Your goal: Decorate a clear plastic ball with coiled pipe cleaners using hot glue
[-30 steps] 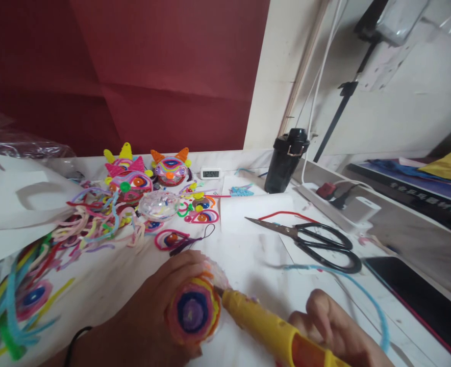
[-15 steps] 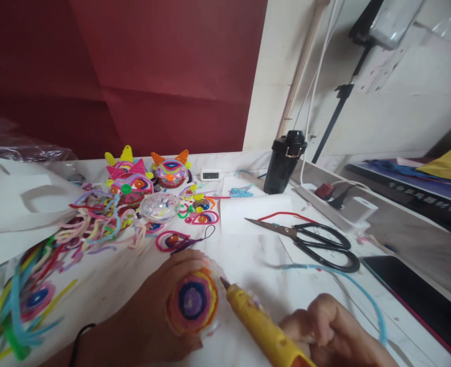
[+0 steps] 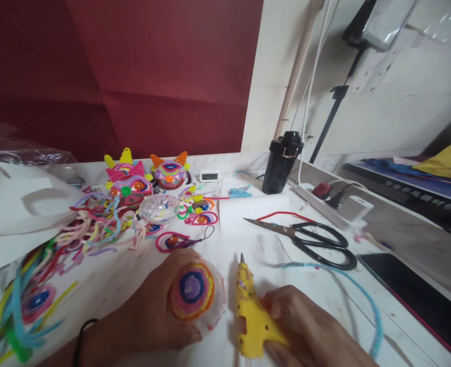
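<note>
My left hand (image 3: 160, 300) is wrapped round a clear plastic ball (image 3: 218, 300) with rings of coloured pipe cleaner on it, purple in the middle, then blue, pink, yellow and orange. In my right hand (image 3: 305, 321) is a yellow glue gun (image 3: 254, 316), held by its handle. Its metal nozzle points away from me, to the right of the ball and apart from it. Beyond my left hand lies a pink pipe-cleaner eye shape (image 3: 168, 241) with a dark loop of cord beside it.
Black-handled scissors (image 3: 305, 237), a blue pipe cleaner (image 3: 363, 293) and a phone (image 3: 417, 306) lie at the right. A black bottle (image 3: 282, 163) stands behind, near a power strip (image 3: 325, 209). Finished animal-like ornaments (image 3: 171, 173) and loose pipe cleaners (image 3: 91, 224) fill the left.
The glue gun has moved off the ball's edge to the right and turned, so its nozzle points straight away from me. My left hand has tilted the ball slightly.
</note>
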The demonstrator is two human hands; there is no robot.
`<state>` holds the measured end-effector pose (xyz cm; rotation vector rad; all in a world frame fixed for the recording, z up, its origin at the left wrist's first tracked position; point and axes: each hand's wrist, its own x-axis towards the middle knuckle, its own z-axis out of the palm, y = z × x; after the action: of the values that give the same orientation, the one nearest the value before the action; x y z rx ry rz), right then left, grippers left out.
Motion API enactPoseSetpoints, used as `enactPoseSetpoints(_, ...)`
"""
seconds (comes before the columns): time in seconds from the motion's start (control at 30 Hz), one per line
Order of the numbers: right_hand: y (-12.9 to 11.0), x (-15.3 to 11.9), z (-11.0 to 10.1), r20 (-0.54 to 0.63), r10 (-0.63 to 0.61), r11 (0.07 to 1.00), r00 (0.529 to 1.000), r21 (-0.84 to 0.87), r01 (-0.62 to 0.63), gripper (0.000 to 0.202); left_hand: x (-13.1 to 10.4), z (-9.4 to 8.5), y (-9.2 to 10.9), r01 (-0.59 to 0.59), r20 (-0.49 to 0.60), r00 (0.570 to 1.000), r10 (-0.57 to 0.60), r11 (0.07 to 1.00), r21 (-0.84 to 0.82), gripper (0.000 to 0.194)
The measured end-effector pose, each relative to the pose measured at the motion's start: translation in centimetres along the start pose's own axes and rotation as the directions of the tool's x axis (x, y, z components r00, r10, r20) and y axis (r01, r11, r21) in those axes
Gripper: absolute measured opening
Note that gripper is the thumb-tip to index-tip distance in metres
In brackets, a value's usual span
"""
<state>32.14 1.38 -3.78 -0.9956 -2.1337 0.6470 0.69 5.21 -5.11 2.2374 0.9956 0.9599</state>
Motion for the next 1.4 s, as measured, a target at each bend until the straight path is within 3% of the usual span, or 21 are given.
enactPoseSetpoints(0.2, 0.8, 0.8, 0.7, 0.092, -0.221, 0.926, 0.971, -0.294, 0.238, 0.014, 0.2, 0.0, -0.4, -0.024, -0.009, 1.0, 0.025, 0.999, 0.048, 0.098)
enactPoseSetpoints(0.37, -0.5, 1.3, -1.6, 0.107, -0.352, 0.833, 0.93, -0.418, 0.364, 0.029, -0.4, 0.2, -1.4, 0.02, -0.008, 1.0, -0.02, 0.997, 0.071, 0.095)
enactPoseSetpoints(0.43, -1.3, 1.5, -3.0, 0.072, -0.324, 0.846, 0.943, -0.423, 0.323, 0.021, -0.7, 0.4, -2.2, 0.02, -0.046, 0.999, -0.016, 0.997, 0.079, 0.097)
enactPoseSetpoints(0.57, -1.6, 2.0, -5.4, -0.141, -0.282, 0.823, 0.949, -0.543, 0.164, 0.023, -0.8, 0.6, -3.0, -0.017, -0.024, 1.0, 0.02, 0.991, 0.133, 0.093)
enactPoseSetpoints(0.67, -0.6, 2.4, -6.6, -0.152, -0.241, 0.787, 0.959, -0.608, 0.101, 0.024, -0.5, 0.5, -2.6, 0.028, -0.032, 0.999, -0.023, 0.982, 0.189, 0.088)
enactPoseSetpoints(0.77, 0.4, 2.5, -7.1, -0.149, -0.149, 0.782, 0.978, -0.622, 0.025, 0.023, -0.2, 0.3, -1.8, 0.004, -0.039, 0.999, 0.007, 0.963, 0.27, 0.084)
enactPoseSetpoints(0.9, 1.3, 2.6, -6.6, -0.12, -0.031, 0.801, 0.992, -0.596, -0.047, 0.014, 0.1, 0.0, -1.0, -0.028, -0.056, 0.997, 0.053, 0.926, 0.378, 0.073)
enactPoseSetpoints(1.07, 2.2, 3.9, -4.9, 0.025, -0.058, 0.832, 0.998, -0.551, 0.062, 0.017, 0.3, -0.3, -0.3, -0.066, -0.039, 0.995, 0.092, 0.904, 0.423, 0.078)
enactPoseSetpoints(1.4, 1.4, 5.0, -2.7, 0.156, -0.06, 0.863, 0.986, -0.488, 0.13, 0.021, -0.1, -0.3, 0.2, -0.039, -0.033, 0.997, 0.063, 0.873, 0.486, 0.097)
